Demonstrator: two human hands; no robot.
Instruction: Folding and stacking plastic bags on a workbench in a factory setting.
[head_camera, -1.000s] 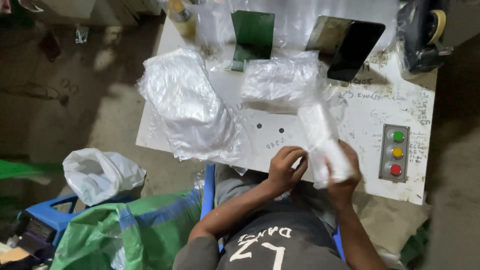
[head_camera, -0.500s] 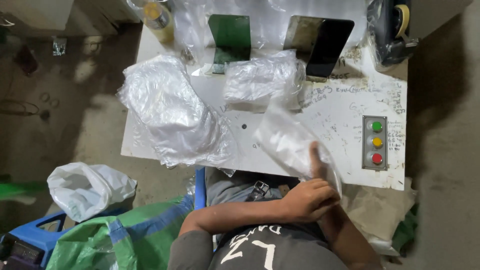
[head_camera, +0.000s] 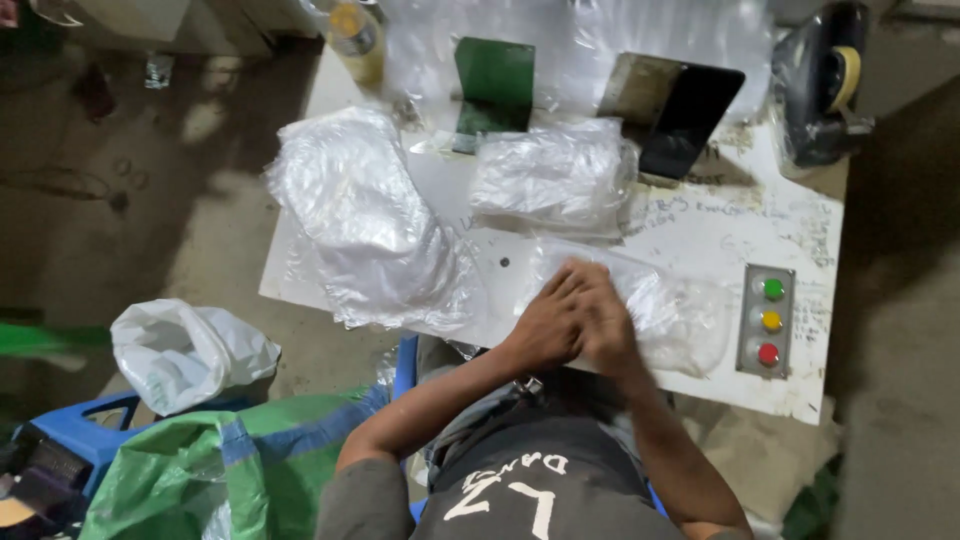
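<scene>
A clear plastic bag (head_camera: 685, 320) lies flat on the white table (head_camera: 700, 225), near its front edge. My left hand (head_camera: 545, 325) and my right hand (head_camera: 610, 335) are pressed close together on the bag's left end, with the fingers pointing away from me. Both hands hold the bag against the tabletop. The part of the bag under my hands is hidden. A low stack of clear bags (head_camera: 555, 180) sits just beyond my hands.
A big heap of clear bags (head_camera: 350, 220) covers the table's left side. A green plate (head_camera: 495, 85) and a dark plate (head_camera: 690, 120) stand at the back. A three-button box (head_camera: 768, 320) sits right of the bag. On the floor lie a white bag (head_camera: 190, 350) and a green sack (head_camera: 200, 470).
The bag was held up in my hands near the table's front edge. It has come down flat onto the table, and both hands have moved forward onto its left end.
</scene>
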